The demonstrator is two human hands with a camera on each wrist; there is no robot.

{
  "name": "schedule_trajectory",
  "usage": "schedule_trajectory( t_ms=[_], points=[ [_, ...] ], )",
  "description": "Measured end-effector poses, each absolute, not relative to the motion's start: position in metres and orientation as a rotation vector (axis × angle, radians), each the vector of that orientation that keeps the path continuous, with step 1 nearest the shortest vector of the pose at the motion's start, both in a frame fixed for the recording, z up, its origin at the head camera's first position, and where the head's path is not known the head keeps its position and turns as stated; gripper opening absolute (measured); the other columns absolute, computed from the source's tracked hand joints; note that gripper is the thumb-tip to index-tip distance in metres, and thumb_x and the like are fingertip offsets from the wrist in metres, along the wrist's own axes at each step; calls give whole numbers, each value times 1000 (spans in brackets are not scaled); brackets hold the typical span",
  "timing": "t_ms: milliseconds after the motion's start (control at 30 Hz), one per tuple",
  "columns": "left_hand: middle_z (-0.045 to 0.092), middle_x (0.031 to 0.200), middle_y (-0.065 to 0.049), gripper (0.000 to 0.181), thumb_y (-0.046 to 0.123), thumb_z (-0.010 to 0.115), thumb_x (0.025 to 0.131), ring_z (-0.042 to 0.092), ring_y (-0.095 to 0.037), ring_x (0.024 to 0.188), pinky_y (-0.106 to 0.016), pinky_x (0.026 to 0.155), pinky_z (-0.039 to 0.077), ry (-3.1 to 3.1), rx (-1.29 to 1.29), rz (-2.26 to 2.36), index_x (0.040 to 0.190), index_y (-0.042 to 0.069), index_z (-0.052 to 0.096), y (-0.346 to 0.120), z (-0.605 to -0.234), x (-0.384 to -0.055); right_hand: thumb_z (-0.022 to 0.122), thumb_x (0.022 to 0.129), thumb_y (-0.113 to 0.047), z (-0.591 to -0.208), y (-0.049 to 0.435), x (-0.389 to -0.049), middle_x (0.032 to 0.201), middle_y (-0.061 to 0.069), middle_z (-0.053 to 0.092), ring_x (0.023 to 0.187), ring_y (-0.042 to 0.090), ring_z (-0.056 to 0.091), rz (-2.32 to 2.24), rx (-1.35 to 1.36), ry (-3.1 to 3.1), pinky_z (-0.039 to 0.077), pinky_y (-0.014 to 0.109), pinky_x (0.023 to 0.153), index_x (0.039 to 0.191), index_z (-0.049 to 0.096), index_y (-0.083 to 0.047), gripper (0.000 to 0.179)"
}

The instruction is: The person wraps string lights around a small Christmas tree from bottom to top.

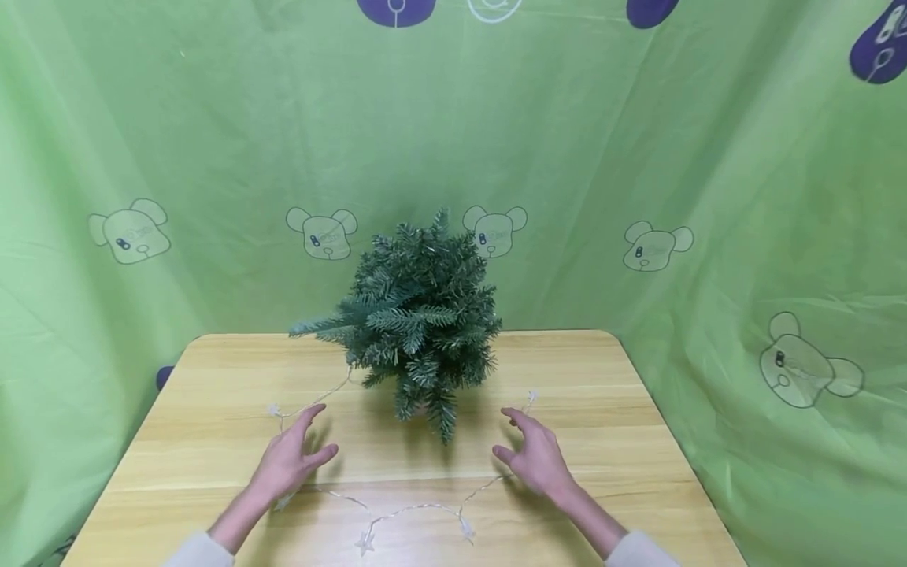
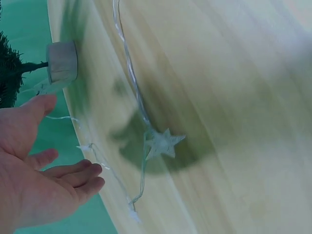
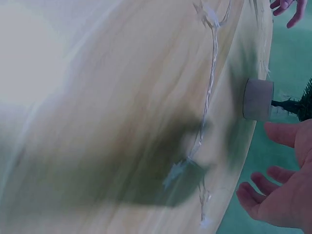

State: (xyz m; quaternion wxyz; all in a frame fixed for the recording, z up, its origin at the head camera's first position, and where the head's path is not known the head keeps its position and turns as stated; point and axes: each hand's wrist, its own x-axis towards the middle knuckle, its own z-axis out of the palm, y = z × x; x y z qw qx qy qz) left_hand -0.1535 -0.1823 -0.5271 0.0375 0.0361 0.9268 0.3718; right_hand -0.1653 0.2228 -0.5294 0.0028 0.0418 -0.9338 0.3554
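A small artificial Christmas tree (image 1: 425, 315) stands upright toward the back of the table, on a short round base (image 2: 62, 61). A string of star lights with a clear wire (image 1: 418, 506) lies on the wood around the tree's front and sides. One clear star (image 2: 165, 143) shows large in the left wrist view. My left hand (image 1: 286, 461) hovers above the string on the left, fingers loosely spread and holding nothing. On the other side my right hand (image 1: 538, 461) is held above the string, also with nothing in its relaxed fingers. Both palms face inward, apart from the tree.
The wooden table (image 1: 602, 520) has rounded back corners. Behind and beside it hangs a green curtain (image 1: 553, 142) printed with bear heads, close to the table's back edge. Light-coloured sleeves (image 1: 201, 551) cover my forearms.
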Motion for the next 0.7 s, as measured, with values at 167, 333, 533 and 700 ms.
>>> schedule_trajectory(
  t_ms=[167,333,533,700],
  points=[
    [59,132,-35,74,17,80,85,60,-50,119,-62,95,53,2814,81,1257,148,2,44,-179,-532,-153,80,82,-7,-534,221,-162,128,24,66,118,43,63,1225,123,-2894,48,63,103,137,59,-6,60],
    [70,118,-25,73,7,85,76,69,-38,107,-53,92,58,2740,27,1356,141,2,53,-177,-538,-152,78,81,-2,-537,220,-157,117,18,70,108,36,67,1348,88,-2914,52,57,101,131,63,-6,53],
    [74,98,-11,62,-3,85,68,69,-24,91,-43,83,61,2700,11,1331,125,0,64,-173,-542,-147,76,78,4,-542,221,-154,107,14,73,101,29,69,1395,85,-2922,55,54,98,124,68,-4,47],
    [73,93,-7,58,-13,82,62,69,-22,89,-40,83,61,2687,22,1299,117,1,68,-171,-550,-142,76,76,5,-547,221,-153,103,12,74,97,26,70,1415,102,-2931,58,48,93,119,70,-5,44]
  ],
)
